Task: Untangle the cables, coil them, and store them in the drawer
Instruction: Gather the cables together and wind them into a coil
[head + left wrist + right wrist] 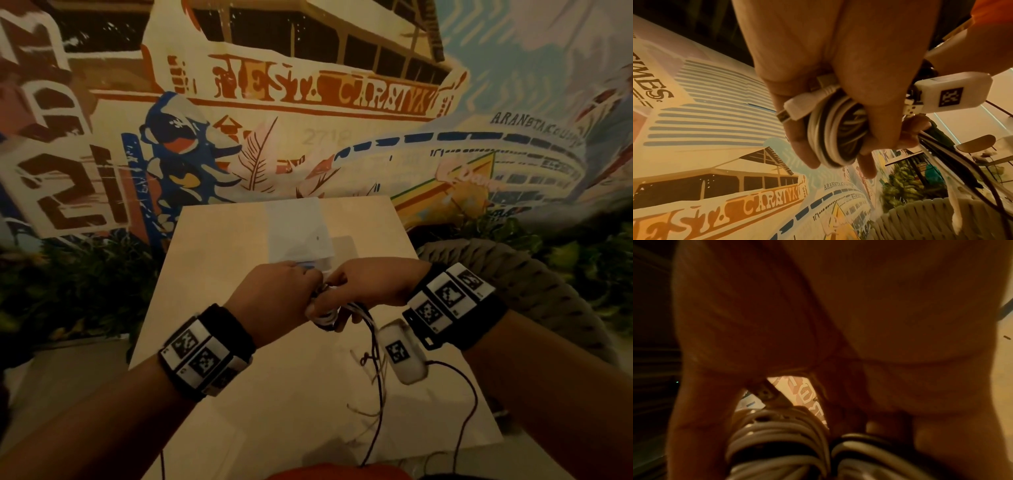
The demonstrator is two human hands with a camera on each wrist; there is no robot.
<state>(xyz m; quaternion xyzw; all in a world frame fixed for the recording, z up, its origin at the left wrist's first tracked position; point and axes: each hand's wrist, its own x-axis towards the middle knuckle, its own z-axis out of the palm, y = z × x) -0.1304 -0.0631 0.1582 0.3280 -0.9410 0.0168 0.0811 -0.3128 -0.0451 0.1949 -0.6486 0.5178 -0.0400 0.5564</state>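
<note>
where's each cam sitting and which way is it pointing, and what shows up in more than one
Head: on the head, looking forward and down at the table; both forearms, left hand, right hand.
Left wrist: looks along the left palm at its fingers round the cable coil.
Right wrist: close under the right palm, dark; coil loops below.
Shared: the coil in all three; the mural in head and left wrist.

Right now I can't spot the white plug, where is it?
Left wrist view: the white plug lies atop the coil, gripped in the left hand.
</note>
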